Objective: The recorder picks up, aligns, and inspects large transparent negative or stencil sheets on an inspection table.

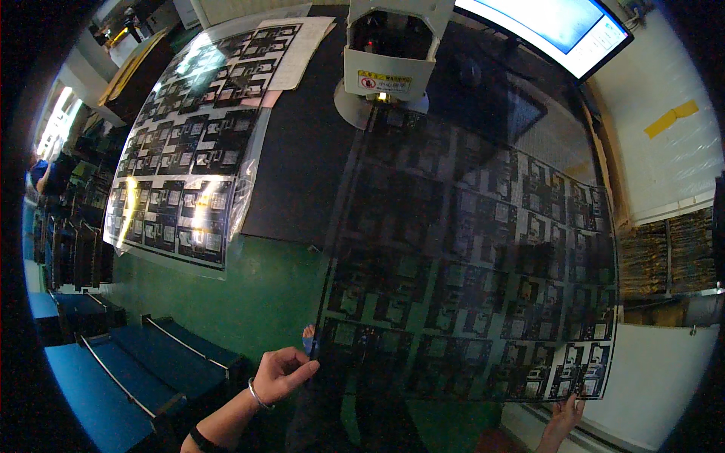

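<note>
A large see-through film sheet [472, 302] with rows of dark circuit-like patterns spans the middle and right, reaching from under a machine head [393, 57] out past the table's front edge. At the sheet's near left corner is my left hand [283, 376], its thumb and forefinger closed in a pinch on the edge. A silver bangle and a dark band circle that wrist. My right hand [565, 419] grips the near right corner from below, fingertips over the edge; the rest of its fingers are partly hidden.
A second patterned film [192, 151] lies at left on the dark table [291, 158], over pale sheets. A lit monitor [559, 30] stands at the back right. Blue panels with metal handles [151, 370] are at lower left, a white cabinet [664, 370] at right.
</note>
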`<state>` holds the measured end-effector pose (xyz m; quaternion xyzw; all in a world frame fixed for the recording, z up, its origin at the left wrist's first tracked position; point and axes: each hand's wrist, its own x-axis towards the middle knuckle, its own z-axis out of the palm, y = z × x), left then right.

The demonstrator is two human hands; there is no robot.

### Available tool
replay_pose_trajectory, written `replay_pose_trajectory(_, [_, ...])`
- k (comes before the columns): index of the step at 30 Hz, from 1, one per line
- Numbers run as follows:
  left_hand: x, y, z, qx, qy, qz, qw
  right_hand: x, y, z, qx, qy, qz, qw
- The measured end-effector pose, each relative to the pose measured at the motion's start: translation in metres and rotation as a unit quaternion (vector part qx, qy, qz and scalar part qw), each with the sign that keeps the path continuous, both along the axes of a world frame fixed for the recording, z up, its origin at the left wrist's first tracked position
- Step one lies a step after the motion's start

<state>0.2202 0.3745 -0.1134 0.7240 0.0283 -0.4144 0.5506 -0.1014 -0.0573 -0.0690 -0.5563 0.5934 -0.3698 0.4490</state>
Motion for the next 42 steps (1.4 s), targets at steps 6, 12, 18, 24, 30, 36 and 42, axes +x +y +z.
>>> replay_pose_trajectory(6, [0.001, -0.005, -0.001, -0.029, -0.009, 0.038, 0.999, 0.001, 0.006, -0.002, 0.001, 0.029, -0.030, 0.999])
replay_pose_trajectory(12, [0.006, -0.007, -0.003, -0.028, -0.034, 0.032, 0.999, 0.004, 0.008, -0.004, -0.019, 0.042, -0.059, 0.997])
replay_pose_trajectory(18, [0.005, -0.005, -0.005, -0.023, -0.052, 0.042, 0.997, -0.014, -0.005, -0.013, 0.005, -0.038, 0.011, 0.999])
replay_pose_trajectory(24, [0.009, -0.007, -0.005, -0.020, -0.068, 0.031, 0.997, -0.010, -0.002, -0.015, -0.018, -0.042, -0.021, 0.999])
replay_pose_trajectory(30, [0.009, -0.010, -0.002, -0.033, -0.058, 0.050, 0.996, -0.017, -0.009, -0.020, -0.001, -0.056, -0.003, 0.998])
replay_pose_trajectory(36, [0.008, -0.009, -0.009, -0.037, -0.045, 0.072, 0.996, -0.004, -0.006, -0.019, -0.014, -0.016, -0.043, 0.999])
replay_pose_trajectory(42, [0.010, -0.007, -0.009, -0.015, -0.068, 0.054, 0.996, 0.001, -0.001, -0.017, -0.008, -0.045, -0.028, 0.999])
